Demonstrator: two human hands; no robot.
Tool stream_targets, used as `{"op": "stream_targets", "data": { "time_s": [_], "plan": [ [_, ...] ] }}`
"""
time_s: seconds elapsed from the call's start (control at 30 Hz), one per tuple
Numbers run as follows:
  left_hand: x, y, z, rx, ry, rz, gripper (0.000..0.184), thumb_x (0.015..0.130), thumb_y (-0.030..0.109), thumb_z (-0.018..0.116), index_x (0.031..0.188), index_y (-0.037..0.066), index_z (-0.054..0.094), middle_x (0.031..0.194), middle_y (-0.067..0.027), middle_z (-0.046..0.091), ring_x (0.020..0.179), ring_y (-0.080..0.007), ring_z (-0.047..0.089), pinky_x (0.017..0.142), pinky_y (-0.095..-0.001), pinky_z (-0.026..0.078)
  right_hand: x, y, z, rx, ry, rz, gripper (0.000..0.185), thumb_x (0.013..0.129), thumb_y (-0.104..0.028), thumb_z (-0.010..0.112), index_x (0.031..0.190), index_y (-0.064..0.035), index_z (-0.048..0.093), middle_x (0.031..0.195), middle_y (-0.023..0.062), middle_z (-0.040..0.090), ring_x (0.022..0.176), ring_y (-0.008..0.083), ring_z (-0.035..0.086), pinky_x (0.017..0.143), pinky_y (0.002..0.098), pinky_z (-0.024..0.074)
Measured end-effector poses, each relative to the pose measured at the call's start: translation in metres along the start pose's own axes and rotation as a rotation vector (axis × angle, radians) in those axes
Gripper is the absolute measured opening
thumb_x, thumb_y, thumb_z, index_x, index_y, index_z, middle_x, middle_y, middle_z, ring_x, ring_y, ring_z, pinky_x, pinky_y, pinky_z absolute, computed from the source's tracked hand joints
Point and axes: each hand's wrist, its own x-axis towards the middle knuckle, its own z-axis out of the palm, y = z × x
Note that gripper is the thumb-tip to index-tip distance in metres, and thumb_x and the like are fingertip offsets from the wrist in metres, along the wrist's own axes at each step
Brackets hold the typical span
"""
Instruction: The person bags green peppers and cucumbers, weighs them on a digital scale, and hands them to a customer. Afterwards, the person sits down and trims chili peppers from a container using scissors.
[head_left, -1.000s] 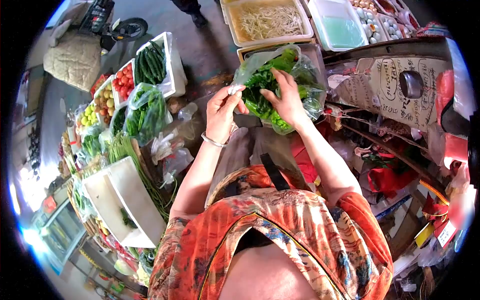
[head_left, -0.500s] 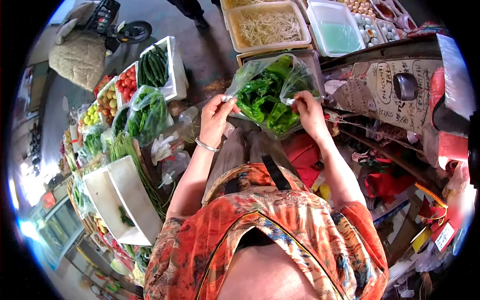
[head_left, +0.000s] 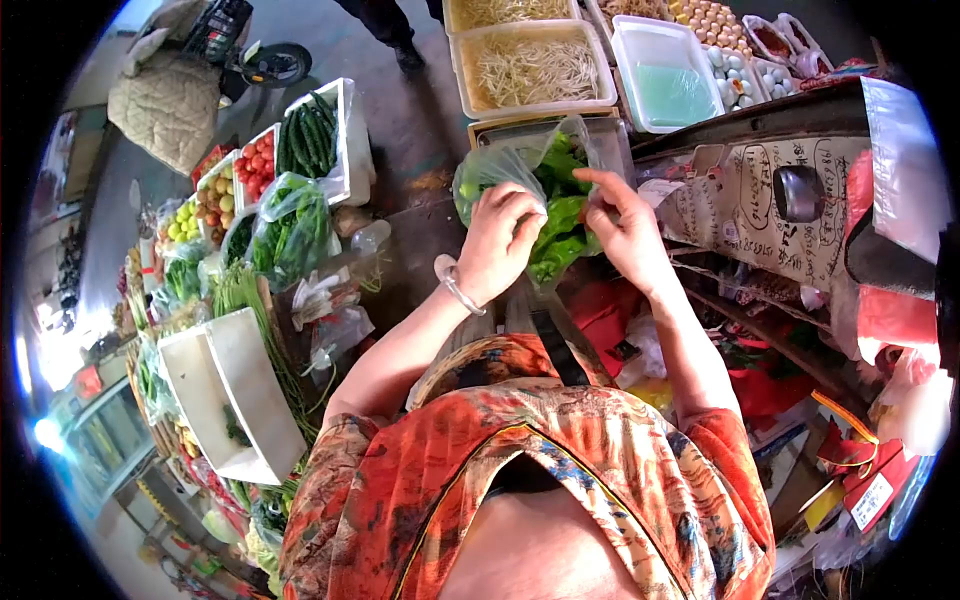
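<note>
A clear plastic bag (head_left: pixel 474 172) full of green leafy vegetables (head_left: pixel 560 238) lies in front of me, in the upper middle of the head view. My left hand (head_left: pixel 495 242), wearing a bracelet at the wrist, is closed on the bag's gathered plastic at its left side. Over the right side of the bag hovers my right hand (head_left: pixel 630 232), its index finger stretched out and thumb apart, with nothing visible between them. Part of the greens is covered by my hands and the plastic.
Tubs of bean sprouts (head_left: pixel 535 70), a tub of pale green liquid (head_left: pixel 675 92) and eggs stand beyond the bag. To the left are cucumbers (head_left: pixel 307 135), tomatoes (head_left: pixel 256 165), bagged greens and a white foam box (head_left: pixel 232 390). A person's legs (head_left: pixel 385 25) show at the top.
My left hand has moved right across the bag, carrying its left edge inward over the greens. The right hand has shifted slightly and its fingers have come off the bag's right edge.
</note>
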Motion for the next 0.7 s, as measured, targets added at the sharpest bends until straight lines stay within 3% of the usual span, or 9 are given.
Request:
{"op": "stream_targets", "data": {
  "time_s": [0.03, 0.07, 0.13, 0.2, 0.33, 0.47, 0.53, 0.63, 0.7],
  "plan": [
    [0.001, -0.001, 0.004, 0.122, 0.059, 0.087, 0.010, 0.086, 0.012, 0.062, 0.090, 0.003, 0.058, 0.104, -0.0087, 0.055, 0.097, -0.0232, 0.053, 0.088, -0.0340, 0.041, 0.001, -0.011, -0.001, -0.159, 0.037, -0.066, 0.040, 0.082, 0.001, 0.054, 0.122, -0.0079, 0.054, 0.075, 0.0122, 0.057, 0.060, 0.0203, 0.053, 0.061, 0.0339, 0.0459],
    [-0.001, -0.007, 0.007, 0.130, 0.018, 0.026, 0.015, 0.084, 0.017, 0.064, 0.093, 0.005, 0.058, 0.125, -0.0096, 0.047, 0.115, -0.0278, 0.046, 0.099, -0.0394, 0.034, 0.003, -0.017, -0.005, -0.228, 0.047, -0.095, 0.041, 0.080, 0.002, 0.055, 0.120, -0.0084, 0.054, 0.075, 0.0137, 0.057, 0.062, 0.0238, 0.055, 0.062, 0.0359, 0.0465],
    [0.002, -0.005, 0.006, 0.133, 0.008, 0.063, 0.020, 0.081, 0.017, 0.066, 0.097, 0.009, 0.057, 0.132, -0.0107, 0.043, 0.121, -0.0302, 0.041, 0.100, -0.0431, 0.030, 0.002, -0.016, -0.008, -0.300, 0.050, -0.112, 0.042, 0.079, 0.003, 0.055, 0.119, -0.0088, 0.054, 0.075, 0.0151, 0.057, 0.063, 0.0273, 0.057, 0.063, 0.0379, 0.0470],
    [0.008, -0.015, 0.010, 0.103, -0.080, 0.129, 0.046, 0.074, 0.019, 0.073, 0.114, 0.014, 0.051, 0.145, -0.0113, 0.032, 0.137, -0.0327, 0.026, 0.105, -0.0499, 0.021, 0.008, -0.008, -0.013, -0.547, 0.101, -0.374, 0.042, 0.076, 0.004, 0.057, 0.115, -0.0098, 0.054, 0.077, 0.0136, 0.060, 0.069, 0.0300, 0.060, 0.064, 0.0398, 0.0483],
    [0.019, -0.046, 0.037, 0.129, -0.288, 0.095, 0.072, 0.072, 0.023, 0.077, 0.133, 0.017, 0.038, 0.137, -0.0091, 0.041, 0.135, -0.0266, 0.033, 0.108, -0.0581, 0.014, 0.009, -0.006, 0.002, -0.506, -0.055, -0.342, 0.038, 0.076, 0.003, 0.060, 0.112, -0.0095, 0.056, 0.089, 0.0136, 0.062, 0.077, 0.0293, 0.063, 0.066, 0.0373, 0.0512],
    [0.023, -0.080, 0.067, 0.156, -0.322, 0.192, 0.061, 0.079, 0.025, 0.070, 0.132, 0.017, 0.041, 0.131, -0.0066, 0.048, 0.126, -0.0220, 0.044, 0.110, -0.0525, 0.020, 0.023, -0.007, 0.024, -0.520, -0.101, -0.438, 0.039, 0.074, 0.002, 0.060, 0.110, -0.0099, 0.054, 0.086, 0.0144, 0.063, 0.081, 0.0331, 0.063, 0.072, 0.0396, 0.0525],
    [0.022, -0.088, 0.071, -0.771, -0.416, 0.035, 0.044, 0.089, 0.016, 0.057, 0.130, 0.011, 0.043, 0.131, -0.0060, 0.049, 0.120, -0.0217, 0.048, 0.106, -0.0398, 0.034, 0.027, -0.005, 0.026, -0.516, -0.142, -0.440, 0.039, 0.075, 0.001, 0.060, 0.111, -0.0103, 0.054, 0.088, 0.0141, 0.063, 0.082, 0.0320, 0.064, 0.071, 0.0395, 0.0528],
    [0.022, -0.077, 0.063, 0.090, -0.227, 0.139, 0.024, 0.091, 0.012, 0.055, 0.114, 0.004, 0.052, 0.116, -0.0094, 0.058, 0.103, -0.0219, 0.058, 0.090, -0.0322, 0.047, 0.029, 0.005, 0.019, -0.422, -0.107, -0.227, 0.035, 0.081, -0.001, 0.061, 0.114, -0.0110, 0.057, 0.092, 0.0130, 0.066, 0.081, 0.0254, 0.067, 0.068, 0.0379, 0.0540],
    [0.036, -0.064, 0.056, -0.045, -0.307, 0.006, 0.015, 0.091, 0.012, 0.056, 0.102, 0.002, 0.056, 0.100, -0.0092, 0.066, 0.087, -0.0210, 0.062, 0.074, -0.0315, 0.047, 0.027, 0.001, 0.012, -0.325, 0.008, -0.145, 0.034, 0.082, -0.001, 0.061, 0.114, -0.0093, 0.058, 0.093, 0.0133, 0.064, 0.079, 0.0258, 0.066, 0.067, 0.0370, 0.0527]
  ]
}}
